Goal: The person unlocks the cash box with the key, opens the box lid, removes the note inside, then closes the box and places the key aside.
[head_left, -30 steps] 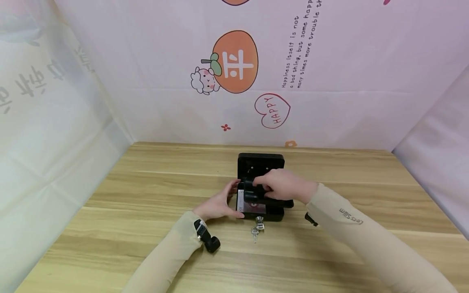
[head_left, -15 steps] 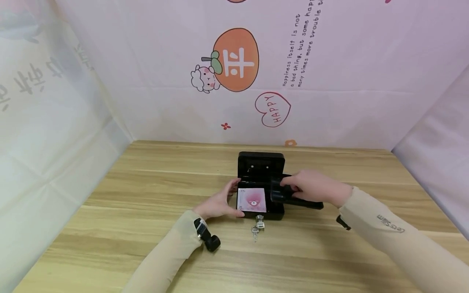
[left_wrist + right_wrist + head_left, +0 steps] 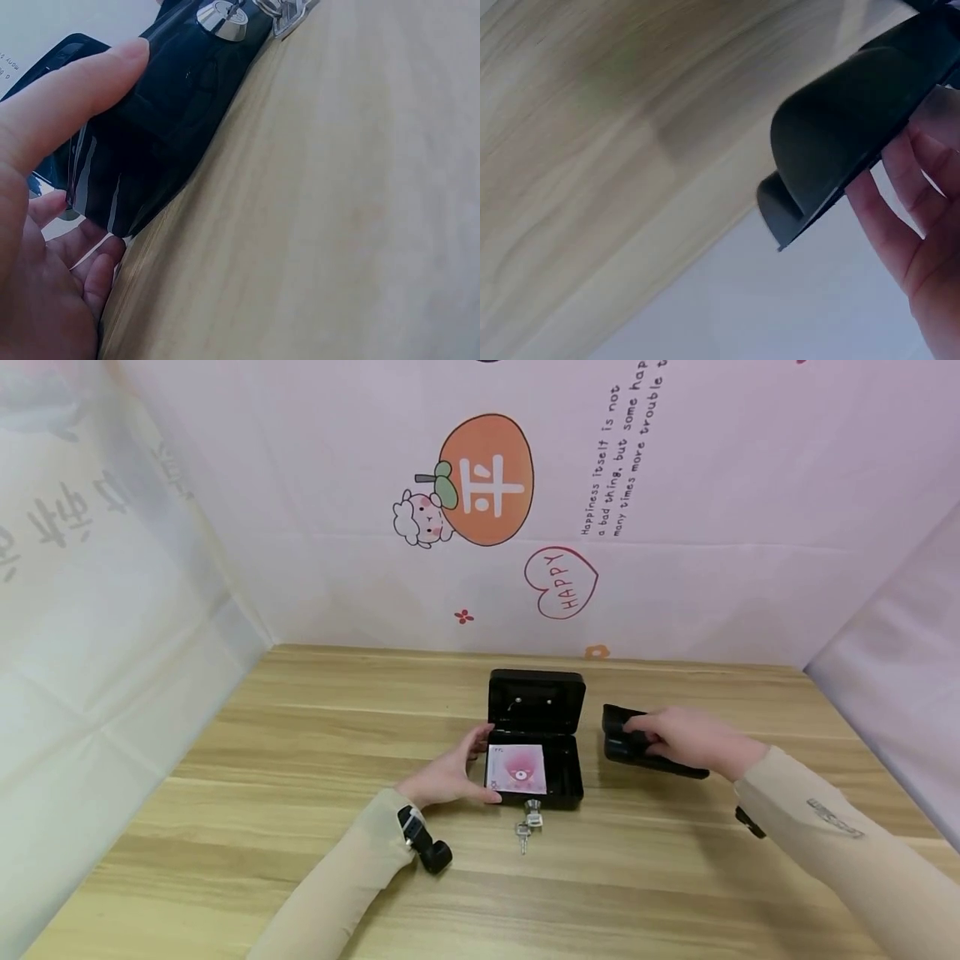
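A black cash box (image 3: 564,772) stands on the wooden table with its lid (image 3: 536,689) raised at the back. Inside, on the left, lies a pink and white paper slip (image 3: 517,768). My left hand (image 3: 447,777) holds the box by its left end, thumb at the front corner and fingers toward the back. To the right of the box, my right hand (image 3: 697,742) grips a black plastic tray (image 3: 624,747) with moulded hollows. In the right wrist view the tray (image 3: 847,112) hangs above the table, its rounded underside showing. A key (image 3: 534,819) sits in the front lock.
A second key (image 3: 523,837) dangles from the lock onto the wooden table (image 3: 337,718). A printed cloth (image 3: 360,593) hangs behind the table, with more cloth at both sides. Black wrist cameras (image 3: 433,856) are strapped over the sleeves.
My right hand has carried the black tray out of the box and off to the right, uncovering the pink slip. The left hand has stayed on the box.
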`<state>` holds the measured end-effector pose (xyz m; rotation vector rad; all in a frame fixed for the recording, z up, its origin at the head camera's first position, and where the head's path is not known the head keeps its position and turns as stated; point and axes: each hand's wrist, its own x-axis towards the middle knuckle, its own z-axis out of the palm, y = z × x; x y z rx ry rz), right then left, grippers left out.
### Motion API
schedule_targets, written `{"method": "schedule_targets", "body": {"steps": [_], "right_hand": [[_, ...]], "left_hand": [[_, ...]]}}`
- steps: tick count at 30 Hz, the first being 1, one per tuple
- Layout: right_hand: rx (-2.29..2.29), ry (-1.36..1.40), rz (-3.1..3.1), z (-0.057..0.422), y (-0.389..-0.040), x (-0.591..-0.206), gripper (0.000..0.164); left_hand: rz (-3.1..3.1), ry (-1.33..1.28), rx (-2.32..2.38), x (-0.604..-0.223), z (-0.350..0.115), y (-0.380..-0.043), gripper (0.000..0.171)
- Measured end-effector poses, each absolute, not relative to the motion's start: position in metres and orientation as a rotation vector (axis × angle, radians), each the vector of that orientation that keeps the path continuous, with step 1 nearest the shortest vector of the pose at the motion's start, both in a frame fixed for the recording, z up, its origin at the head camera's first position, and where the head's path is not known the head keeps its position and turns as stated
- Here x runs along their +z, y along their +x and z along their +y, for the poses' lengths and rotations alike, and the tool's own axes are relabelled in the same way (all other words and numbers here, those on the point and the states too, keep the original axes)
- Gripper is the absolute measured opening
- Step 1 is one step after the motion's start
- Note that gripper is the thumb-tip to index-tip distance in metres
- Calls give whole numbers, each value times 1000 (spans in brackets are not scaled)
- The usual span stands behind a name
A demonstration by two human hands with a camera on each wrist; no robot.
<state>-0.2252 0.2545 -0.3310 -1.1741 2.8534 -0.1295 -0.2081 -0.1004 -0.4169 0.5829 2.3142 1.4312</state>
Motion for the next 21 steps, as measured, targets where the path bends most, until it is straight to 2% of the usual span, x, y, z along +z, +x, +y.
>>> {"method": "schedule_targets", "body": {"steps": [21], "right_hand": [[-75, -1047, 2944, 269, -277, -370, 35]], "left_hand": [[2330, 568, 1439, -416, -100, -205, 106]]}}
